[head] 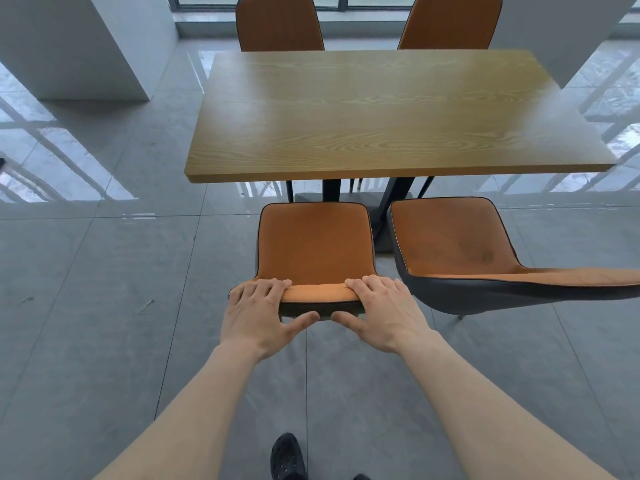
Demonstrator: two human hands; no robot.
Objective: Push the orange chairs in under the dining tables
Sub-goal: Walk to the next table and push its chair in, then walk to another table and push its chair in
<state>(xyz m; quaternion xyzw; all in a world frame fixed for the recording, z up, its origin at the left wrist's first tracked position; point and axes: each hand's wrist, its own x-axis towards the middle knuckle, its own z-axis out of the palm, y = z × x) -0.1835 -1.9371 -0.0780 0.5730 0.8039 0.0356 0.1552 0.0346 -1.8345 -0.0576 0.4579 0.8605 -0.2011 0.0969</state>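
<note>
I have both hands on the top edge of the near orange chair's backrest: my left hand and right hand each curl fingers over the rim with the thumb pressed against the dark rear shell, closed on it near its two corners. The chair faces the desk, its seat front close to the near edge but, as far as I can judge, not yet under it. A second orange chair stands just beside it on the right, angled away and also out. Two more chairs sit across the desk, backs upright against the far edge.

To do this well I'd push evenly with both hands, straight ahead, so the chair doesn't swing into its neighbour, and steer the legs left of the dark desk base. The glossy floor should let it slide; I'd go slowly.

I can read no brand, label or writing anywhere.
</note>
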